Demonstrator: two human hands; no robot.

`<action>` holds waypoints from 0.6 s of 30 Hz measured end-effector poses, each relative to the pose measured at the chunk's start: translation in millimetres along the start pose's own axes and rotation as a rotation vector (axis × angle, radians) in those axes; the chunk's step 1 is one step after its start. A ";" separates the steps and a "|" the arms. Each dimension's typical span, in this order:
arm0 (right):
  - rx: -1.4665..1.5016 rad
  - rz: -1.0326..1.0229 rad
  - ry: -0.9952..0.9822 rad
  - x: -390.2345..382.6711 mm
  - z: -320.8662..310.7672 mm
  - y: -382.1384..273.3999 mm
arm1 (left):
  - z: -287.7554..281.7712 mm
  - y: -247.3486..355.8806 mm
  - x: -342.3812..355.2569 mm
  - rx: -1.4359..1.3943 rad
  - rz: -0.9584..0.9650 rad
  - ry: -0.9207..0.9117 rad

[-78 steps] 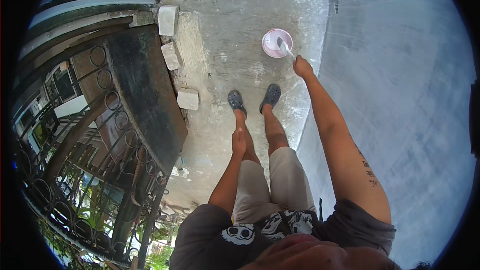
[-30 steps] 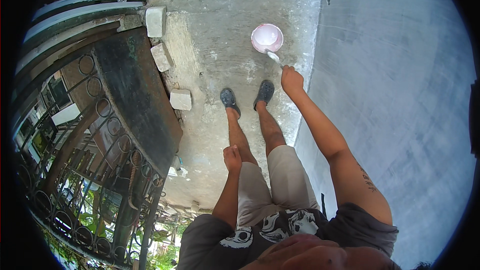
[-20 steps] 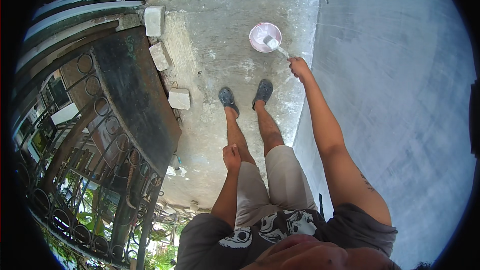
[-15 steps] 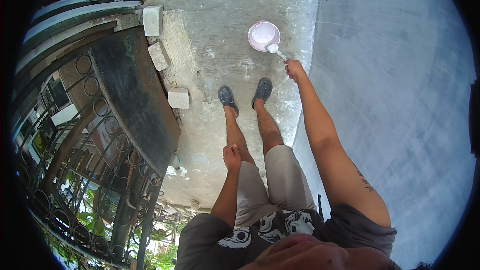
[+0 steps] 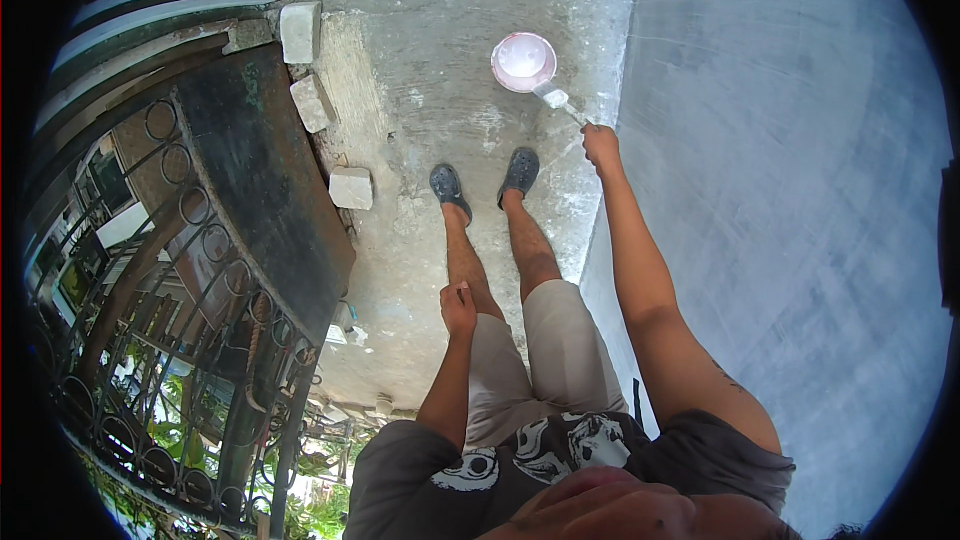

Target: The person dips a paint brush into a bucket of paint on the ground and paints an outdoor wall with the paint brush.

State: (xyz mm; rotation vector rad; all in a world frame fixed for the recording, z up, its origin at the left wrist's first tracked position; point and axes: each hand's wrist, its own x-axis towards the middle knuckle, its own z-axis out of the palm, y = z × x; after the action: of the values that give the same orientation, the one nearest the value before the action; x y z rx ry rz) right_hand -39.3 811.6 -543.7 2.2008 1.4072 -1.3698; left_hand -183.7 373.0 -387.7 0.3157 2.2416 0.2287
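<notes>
My right hand (image 5: 601, 147), its arm stretched forward, is closed round the handle of a paintbrush (image 5: 556, 98). White paint coats the brush, whose bristle end points at the near right rim of a pinkish-white bucket (image 5: 512, 86). Whether the bristles touch that rim I cannot tell. White paint (image 5: 524, 57) lies inside the bucket, which stands on the concrete floor. My left hand (image 5: 458, 308) hangs in front of my left knee, its fingers loosely curled, and nothing shows in it.
A whitish-grey wall (image 5: 780, 190) runs along my right. At my left stand a dark metal panel (image 5: 270, 170) and a curved railing with rings (image 5: 195, 205). Pale blocks (image 5: 351, 188) line the left side of the concrete floor (image 5: 420, 50). My feet wear dark clogs (image 5: 519, 172).
My right hand has drawn the brush slightly to the right, away from the bucket's middle. The floor and bucket sit a little higher and further left in view. My left hand stays by the knee.
</notes>
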 end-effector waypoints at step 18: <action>-0.899 -0.819 0.106 -22.4 19.4 -50.5 | 6.1 -12.3 2.5 -0.026 0.024 0.030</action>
State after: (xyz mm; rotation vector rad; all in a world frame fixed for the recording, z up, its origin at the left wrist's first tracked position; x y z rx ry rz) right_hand -93.7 813.3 -522.0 1.1470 2.4574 -0.5004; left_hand -182.3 362.4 -396.6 0.3280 2.2635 0.2766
